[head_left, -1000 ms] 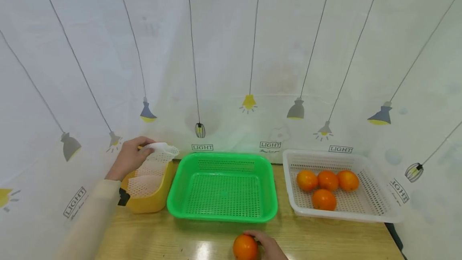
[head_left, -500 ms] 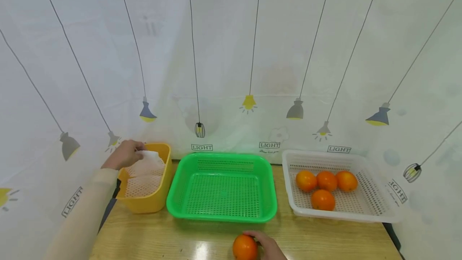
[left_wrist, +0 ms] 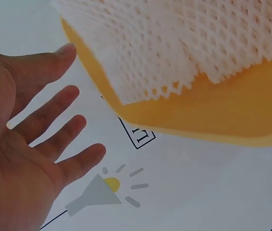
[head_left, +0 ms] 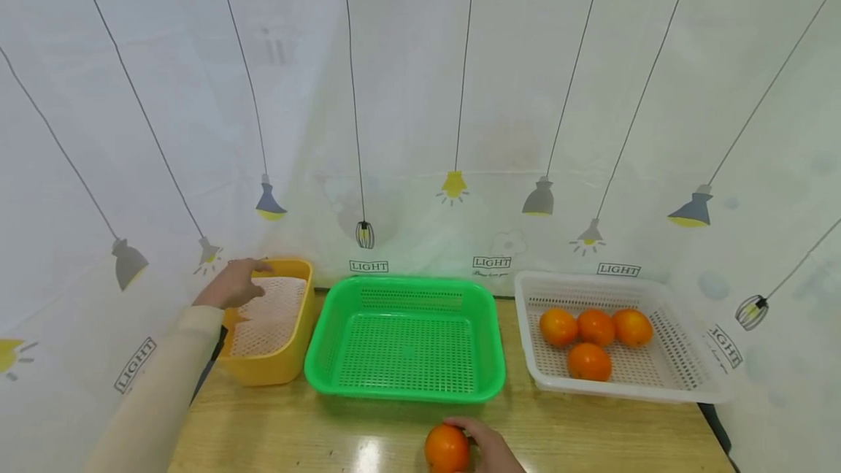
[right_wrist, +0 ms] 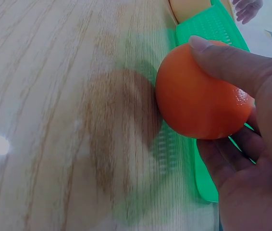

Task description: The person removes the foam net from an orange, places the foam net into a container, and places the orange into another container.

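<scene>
My left hand hovers at the left rim of a yellow bin, its fingers spread and holding nothing. White foam fruit nets lie inside that bin, and the left wrist view shows the hand apart from the foam netting. Near the front of the table, my right hand grips an orange. In the right wrist view the thumb lies over the top of the orange and the fingers curl beneath it, close to the tabletop.
A green basket stands in the middle, with the yellow bin to its left. To its right, a white basket holds several oranges. Behind them hangs a pale cloth printed with lamps. Wooden tabletop shows in front.
My left hand has lowered a white foam net into the yellow bin, let go of it and spread its fingers. The right hand and its orange have stayed in place.
</scene>
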Action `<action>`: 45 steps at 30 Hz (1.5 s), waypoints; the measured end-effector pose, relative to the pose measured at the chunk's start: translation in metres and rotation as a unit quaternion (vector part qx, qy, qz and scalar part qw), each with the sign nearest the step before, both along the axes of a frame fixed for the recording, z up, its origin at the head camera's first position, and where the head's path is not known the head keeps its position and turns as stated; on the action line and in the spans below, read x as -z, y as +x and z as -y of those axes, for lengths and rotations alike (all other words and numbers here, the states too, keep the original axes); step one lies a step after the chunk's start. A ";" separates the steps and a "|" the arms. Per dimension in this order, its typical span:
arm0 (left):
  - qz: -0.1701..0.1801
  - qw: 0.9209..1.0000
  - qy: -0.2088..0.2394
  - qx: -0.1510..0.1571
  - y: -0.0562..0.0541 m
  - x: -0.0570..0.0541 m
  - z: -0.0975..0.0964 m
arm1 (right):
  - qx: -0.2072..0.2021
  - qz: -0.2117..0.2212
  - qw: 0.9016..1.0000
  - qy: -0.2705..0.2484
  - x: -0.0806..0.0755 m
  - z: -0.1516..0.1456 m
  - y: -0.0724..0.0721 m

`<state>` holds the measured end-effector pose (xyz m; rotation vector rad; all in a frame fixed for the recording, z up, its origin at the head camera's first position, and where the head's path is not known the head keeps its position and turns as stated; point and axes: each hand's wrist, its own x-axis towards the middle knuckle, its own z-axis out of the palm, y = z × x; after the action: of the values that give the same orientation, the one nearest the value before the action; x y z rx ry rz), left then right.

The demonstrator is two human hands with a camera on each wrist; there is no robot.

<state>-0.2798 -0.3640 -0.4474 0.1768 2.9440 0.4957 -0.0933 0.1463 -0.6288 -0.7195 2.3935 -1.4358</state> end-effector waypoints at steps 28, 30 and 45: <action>-0.145 0.983 0.104 0.052 0.069 0.024 -0.094 | 0.000 0.061 0.998 0.013 -0.034 -0.007 0.001; -0.162 0.978 0.116 0.064 0.077 0.030 -0.103 | 0.002 0.055 0.998 0.004 -0.040 -0.009 0.002; -0.165 0.968 0.171 0.077 0.133 0.086 -0.159 | 0.107 -0.080 0.991 -0.014 -0.088 -0.032 -0.005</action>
<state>-0.1473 -0.2051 -0.5330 0.5760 3.0937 1.0405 -0.0979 0.1788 -0.5403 -0.6206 2.6477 -1.5500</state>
